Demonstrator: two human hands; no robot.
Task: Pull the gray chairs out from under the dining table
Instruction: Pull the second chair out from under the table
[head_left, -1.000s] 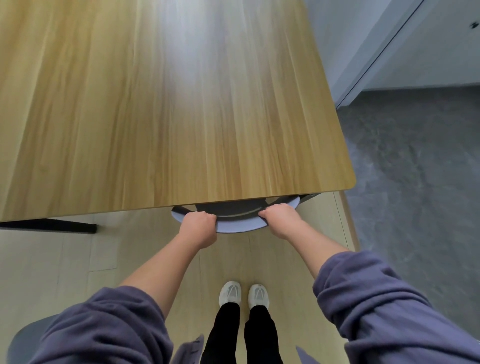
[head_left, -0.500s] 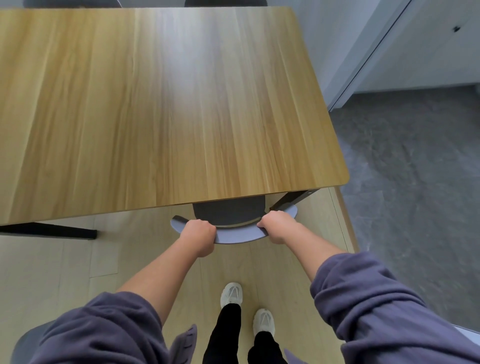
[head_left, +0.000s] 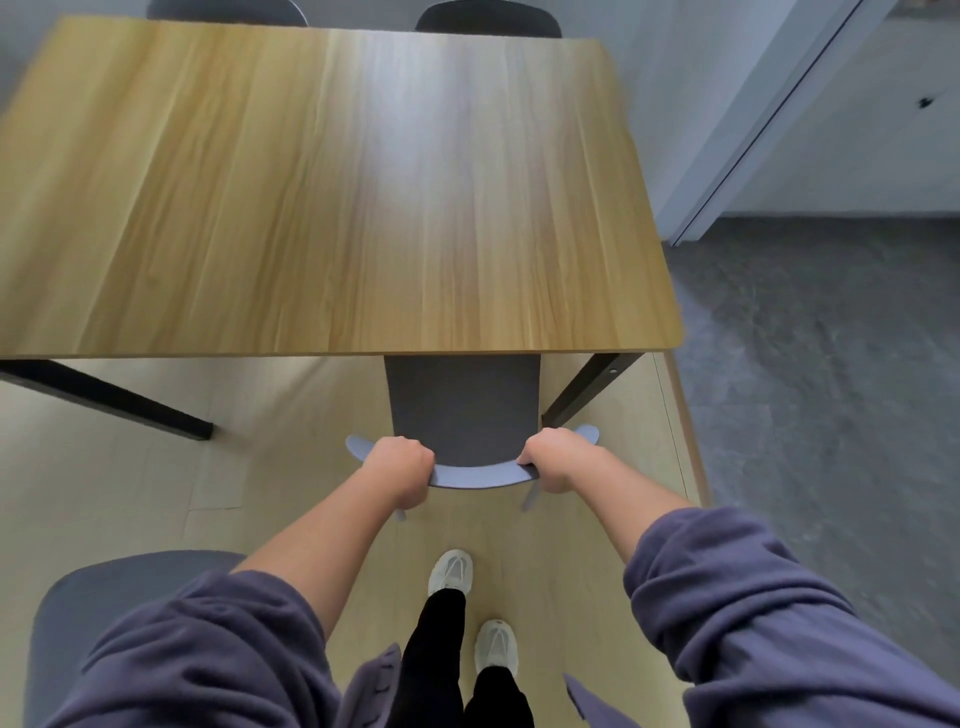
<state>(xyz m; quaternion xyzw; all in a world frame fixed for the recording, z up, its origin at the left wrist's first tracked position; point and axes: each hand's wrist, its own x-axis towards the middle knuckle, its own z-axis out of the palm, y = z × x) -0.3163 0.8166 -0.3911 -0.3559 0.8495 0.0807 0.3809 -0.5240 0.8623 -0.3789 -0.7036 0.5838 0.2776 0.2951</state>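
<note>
A gray chair (head_left: 462, 405) stands at the near right end of the wooden dining table (head_left: 332, 197), its dark seat partly out from under the tabletop edge. My left hand (head_left: 400, 470) grips the curved backrest on the left side and my right hand (head_left: 558, 460) grips it on the right. Another gray chair (head_left: 104, 597) shows at the lower left, standing free of the table behind my left sleeve. The backs of two more chairs (head_left: 488, 18) peek over the table's far edge.
Black table legs (head_left: 587, 387) slant down on both sides of the held chair. My feet in white shoes (head_left: 452, 571) stand on the light wood floor just behind it. Gray carpet (head_left: 831, 389) and a white wall lie to the right.
The chair has slid toward me out from under the table, so its dark seat now shows. I have stepped back, one foot behind the other. Both hands keep their grip.
</note>
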